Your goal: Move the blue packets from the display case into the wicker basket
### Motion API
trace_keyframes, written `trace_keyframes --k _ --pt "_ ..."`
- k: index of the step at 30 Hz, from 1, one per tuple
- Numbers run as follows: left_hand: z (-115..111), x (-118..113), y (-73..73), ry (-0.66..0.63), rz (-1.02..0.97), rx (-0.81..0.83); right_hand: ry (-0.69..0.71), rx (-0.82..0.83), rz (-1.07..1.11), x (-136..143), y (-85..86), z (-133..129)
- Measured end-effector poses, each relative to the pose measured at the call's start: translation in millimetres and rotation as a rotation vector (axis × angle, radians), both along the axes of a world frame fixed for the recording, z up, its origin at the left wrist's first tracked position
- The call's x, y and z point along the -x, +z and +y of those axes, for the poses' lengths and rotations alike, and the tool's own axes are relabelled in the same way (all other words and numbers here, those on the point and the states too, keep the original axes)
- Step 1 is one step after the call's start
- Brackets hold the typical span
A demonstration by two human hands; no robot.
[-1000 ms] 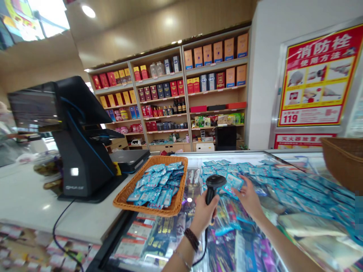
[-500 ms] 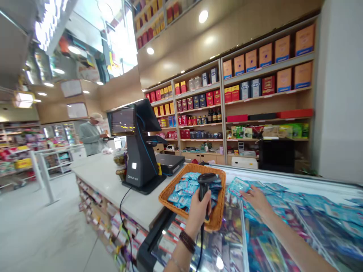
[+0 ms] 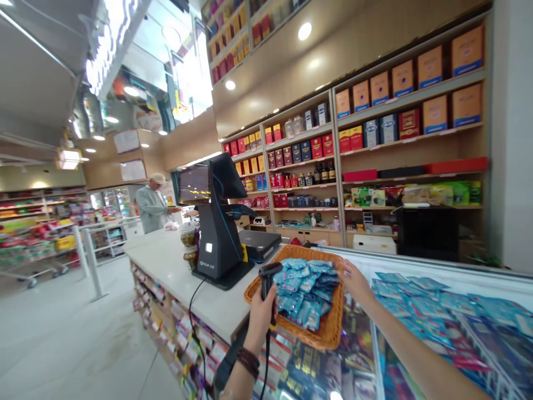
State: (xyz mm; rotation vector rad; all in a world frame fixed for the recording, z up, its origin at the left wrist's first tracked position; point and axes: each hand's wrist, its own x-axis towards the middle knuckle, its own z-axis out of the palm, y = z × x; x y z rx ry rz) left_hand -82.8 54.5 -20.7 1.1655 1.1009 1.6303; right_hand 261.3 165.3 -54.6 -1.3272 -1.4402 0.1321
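Holding black scanner in left hand, near blue packets in wicker basket; reaching right hand to right rim, cannot tell whether wide or narrow.

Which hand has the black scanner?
The left hand, with the dark bracelet on its wrist, grips the scanner. The right hand, at the basket, has none.

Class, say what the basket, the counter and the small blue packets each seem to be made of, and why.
Basket: probably wicker or woven plastic, matt; visible weave.
Counter: perhaps polished stone or laminate; smooth, faintly glossy top.
Blue packets: likely plastic film or foil, shiny; creases catch light.
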Motion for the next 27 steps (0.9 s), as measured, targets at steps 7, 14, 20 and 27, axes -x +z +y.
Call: trace_keyframes --k 7,14,20,27 --pt "-16 -50 7.6 -0.232 0.055 -0.062 -0.172 0.231 -0.447 -133 -85.7 -94" --pt "-46 -146 0.6 -0.489 0.035 -0.062 -0.311 0.193 -0.263 -209 -94.9 -176" --pt "-65 -221 -20.6 -0.720 0.048 -0.033 -0.436 0.168 0.000 -217 -85.5 -208" --pt "-68 -267 -59.0 -0.796 0.041 0.057 -0.370 0.156 0.308 -209 -67.8 -227"
